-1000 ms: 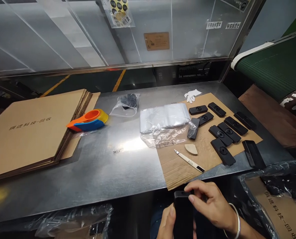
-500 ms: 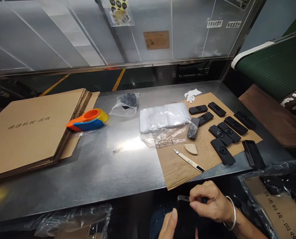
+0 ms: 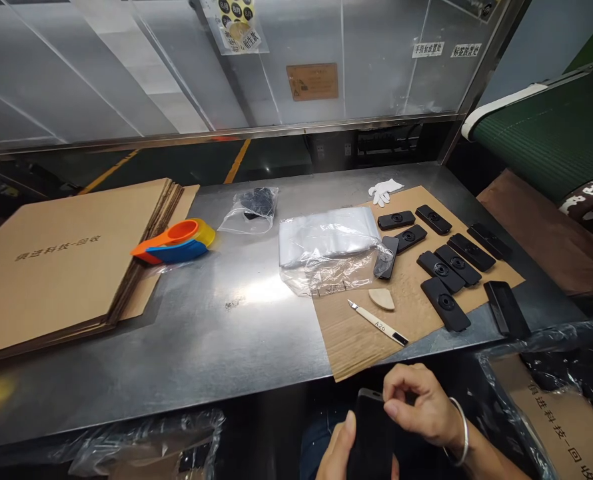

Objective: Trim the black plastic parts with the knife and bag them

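Black case (image 3: pixel 371 437), smooth, oblong, in bare hands (image 3: pixel 421 410), near ridged cardboard (image 3: pixel 349 343).

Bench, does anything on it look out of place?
Two things: the knife lies loose, its blade apparently bare; and one black shell sits mostly off the cardboard, near the front edge of the bench.

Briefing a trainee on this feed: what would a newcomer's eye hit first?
Probably the orange, blue and yellow object at the right edge of the cardboard stack, vivid against the metal table. Next, the black pieces scattered on and around the cardboard sheet at right. Then, at the bottom, the left hand holding a black part, the right hand curled near its top end.
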Motion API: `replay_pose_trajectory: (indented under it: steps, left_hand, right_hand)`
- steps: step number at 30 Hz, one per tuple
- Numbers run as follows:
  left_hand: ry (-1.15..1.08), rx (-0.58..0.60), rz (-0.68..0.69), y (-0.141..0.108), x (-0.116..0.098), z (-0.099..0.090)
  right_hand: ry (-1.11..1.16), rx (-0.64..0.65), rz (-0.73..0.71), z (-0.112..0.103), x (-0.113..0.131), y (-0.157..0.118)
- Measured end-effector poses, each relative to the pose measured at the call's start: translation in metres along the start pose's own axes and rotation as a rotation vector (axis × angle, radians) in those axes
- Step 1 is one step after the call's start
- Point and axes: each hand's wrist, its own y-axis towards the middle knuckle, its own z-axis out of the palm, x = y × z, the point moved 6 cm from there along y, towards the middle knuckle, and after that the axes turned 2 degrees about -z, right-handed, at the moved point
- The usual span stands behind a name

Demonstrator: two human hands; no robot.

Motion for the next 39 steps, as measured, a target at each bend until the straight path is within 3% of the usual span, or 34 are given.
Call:
replay_pose_trajectory:
  steps: [5,9,11,15,17,24,30,33,36,39]
  left_hand:
    - [0.164,0.026,-0.116,0.004,-0.002,0.015]
    - [0.115,0.092,-0.204,0.007,-0.002,0.032]
    - [0.023,0.088,-0.182,0.01,-0.007,0.036]
    - [-0.106,-0.034,-0.073,0.015,-0.025,0.034]
    - [-0.149,-0.093,-0.023,0.016,-0.033,0.032]
    - [-0.324,-0.191,0.177,0.016,-0.056,0.022]
    - [-0.362,-0.285,0.338,0.01,-0.074,0.01]
    - [-0.377,-0.311,0.408,0.007,-0.082,0.006]
    - [-0.381,-0.274,0.435,0.007,-0.087,0.008]
    - [-0.358,-0.237,0.476,0.006,-0.093,0.011]
  right_hand:
    - [-0.013,-0.012,-0.01,0.002,0.002,-0.001]
    - [-0.022,-0.167,0.048,0.002,-0.012,-0.005]
    - [-0.038,-0.268,0.098,-0.001,-0.026,-0.006]
    - [-0.449,-0.465,0.114,-0.021,-0.046,0.006]
    - [-0.606,-0.488,0.09,-0.029,-0.053,0.022]
    - [-0.877,-0.305,0.032,-0.018,-0.076,0.064]
    - [-0.863,-0.249,0.049,-0.017,-0.062,0.056]
    - [-0.65,-0.105,0.092,-0.011,-0.04,0.034]
    - [-0.108,0.23,0.254,0.018,-0.019,0.004]
    - [0.054,0.451,0.345,0.042,0.004,-0.018]
